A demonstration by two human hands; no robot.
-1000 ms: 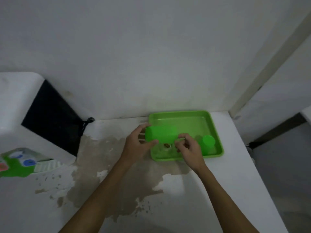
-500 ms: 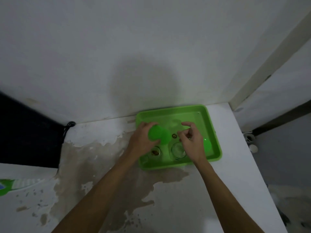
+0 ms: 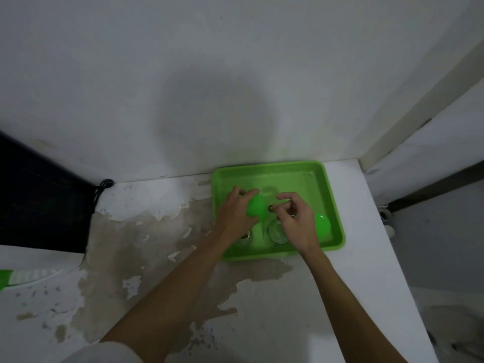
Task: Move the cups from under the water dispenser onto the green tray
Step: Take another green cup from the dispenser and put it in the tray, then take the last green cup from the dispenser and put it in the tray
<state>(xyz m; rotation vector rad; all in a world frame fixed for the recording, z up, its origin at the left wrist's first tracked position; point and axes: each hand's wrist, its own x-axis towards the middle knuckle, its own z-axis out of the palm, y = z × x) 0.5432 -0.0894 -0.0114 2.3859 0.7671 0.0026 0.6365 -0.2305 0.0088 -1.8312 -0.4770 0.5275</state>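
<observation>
Green cup (image 3: 256, 208) is held in the left hand (image 3: 237, 218), fingers wrapped round it, low over the green tray (image 3: 318, 183). Right hand (image 3: 297, 222) pinches a small item, too unclear to identify, above a clear glass (image 3: 278, 233). A second green cup (image 3: 322, 225) sits at the tray's right side. Risk, in my judgement: crowded hands may knock the glass over, or tip the cup as it is set down. Tabletop (image 3: 262, 297) surface is peeling.

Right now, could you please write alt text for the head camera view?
Two bare hands work over a green tray on a stained white counter; the left hand holds a green cup, the right hand hovers above a clear glass.
</observation>
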